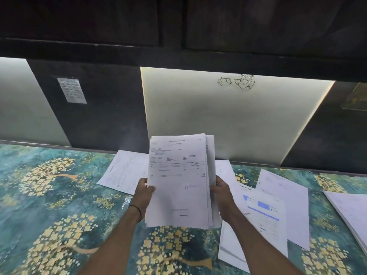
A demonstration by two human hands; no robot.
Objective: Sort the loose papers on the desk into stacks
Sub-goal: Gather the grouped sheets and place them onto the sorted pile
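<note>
A bundle of papers (178, 181) is held upright above the desk (59, 195), gripped at its side edges by the left hand (146, 187) and the right hand (221, 188), with the fingers (218, 180) curled around it. Its back sheets (210, 147) are fanned out above the right fingers; with a looser grip they could be dropped. The print is too blurred to be read; only a signature (189, 186) is recognised.
</note>
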